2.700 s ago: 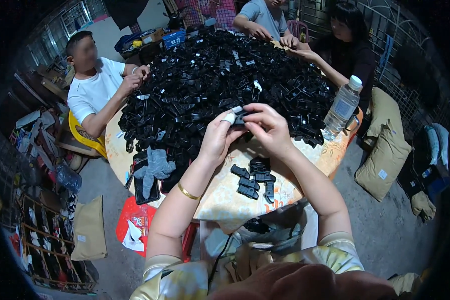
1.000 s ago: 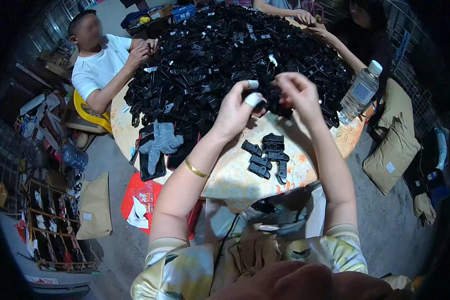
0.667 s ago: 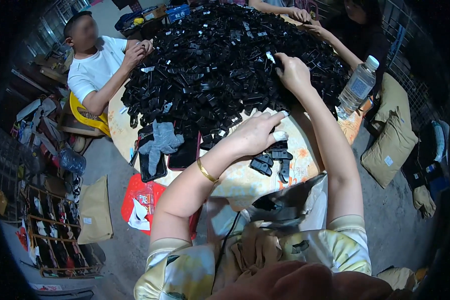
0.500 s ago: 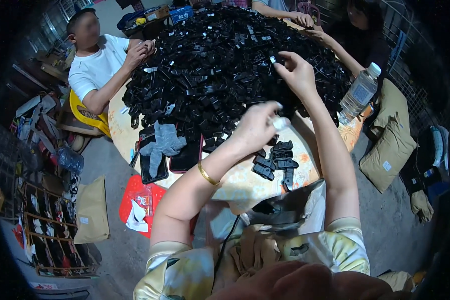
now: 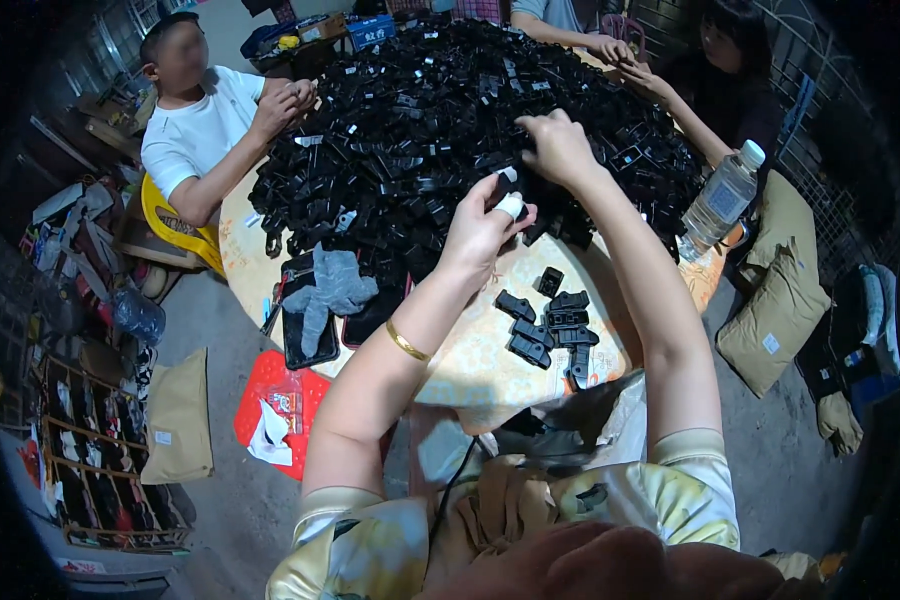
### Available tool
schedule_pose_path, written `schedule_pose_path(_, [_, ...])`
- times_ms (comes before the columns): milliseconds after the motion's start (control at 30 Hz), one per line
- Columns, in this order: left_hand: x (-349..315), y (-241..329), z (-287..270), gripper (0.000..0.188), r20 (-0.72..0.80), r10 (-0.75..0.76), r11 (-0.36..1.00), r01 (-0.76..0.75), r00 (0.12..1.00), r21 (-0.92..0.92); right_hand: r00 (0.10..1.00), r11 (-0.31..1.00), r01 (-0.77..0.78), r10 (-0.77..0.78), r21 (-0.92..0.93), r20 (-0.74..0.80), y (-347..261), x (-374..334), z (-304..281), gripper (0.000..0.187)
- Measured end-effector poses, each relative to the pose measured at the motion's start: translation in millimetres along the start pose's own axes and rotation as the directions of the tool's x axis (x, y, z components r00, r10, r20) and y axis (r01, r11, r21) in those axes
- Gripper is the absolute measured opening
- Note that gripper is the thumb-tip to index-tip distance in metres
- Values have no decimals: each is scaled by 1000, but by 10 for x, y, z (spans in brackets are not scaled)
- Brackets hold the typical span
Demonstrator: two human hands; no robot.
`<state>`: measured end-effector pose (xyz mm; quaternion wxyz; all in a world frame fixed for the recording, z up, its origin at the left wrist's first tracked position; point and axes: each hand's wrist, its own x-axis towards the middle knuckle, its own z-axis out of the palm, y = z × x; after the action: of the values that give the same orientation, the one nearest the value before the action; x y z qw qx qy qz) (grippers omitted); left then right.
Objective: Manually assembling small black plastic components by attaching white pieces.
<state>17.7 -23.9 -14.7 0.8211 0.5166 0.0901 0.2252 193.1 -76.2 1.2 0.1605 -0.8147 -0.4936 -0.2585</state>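
Note:
A big heap of small black plastic parts (image 5: 400, 130) covers most of the round table. My left hand (image 5: 480, 230), a gold bangle on its wrist, is at the heap's near edge. White wrapping shows on its fingers, which are closed; what they pinch is lost against the black behind. Over the heap, just beyond it, my right hand (image 5: 562, 150) has its thumb and bent forefinger apart, and I see nothing between them. Close to me on the tabletop (image 5: 470, 375) lies a small group of black clip-like parts (image 5: 567, 318), apart from the heap.
A water bottle (image 5: 720, 200) stands at the table's right edge. At left, a grey glove (image 5: 332, 290) lies over a dark phone (image 5: 305, 340). A red stool (image 5: 260, 400) is below. A person in a white shirt (image 5: 210, 125) sits left; other people's hands (image 5: 630, 65) work at the far side.
My right hand has moved left and lower over the heap. My left hand has turned more upright and shifted left, uncovering more of the small group of parts on the tabletop.

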Motion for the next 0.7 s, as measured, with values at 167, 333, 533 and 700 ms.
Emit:
schedule_pose_path(167, [38, 18, -94, 21, 97, -67, 989, 79, 993, -123, 998, 996, 54, -57, -77, -40, 1, 93, 100, 26])
schedule_pose_path(333, [85, 7, -173, 24, 101, -65, 943, 94, 993, -320, 950, 587, -29, 268, 809, -160, -163, -193, -283, 22])
schedule_pose_path(533, [60, -5, -133, 28, 288, -68, 958, 142, 955, -247, 943, 259, -331, 129, 907, 308, -276, -631, -674, 23])
schedule_pose_path(700, [16, 6, -36, 28, 272, 16, 979, 40, 962, -200, 894, -202, -336, 240, 920, 379, -232, -795, -523, 25])
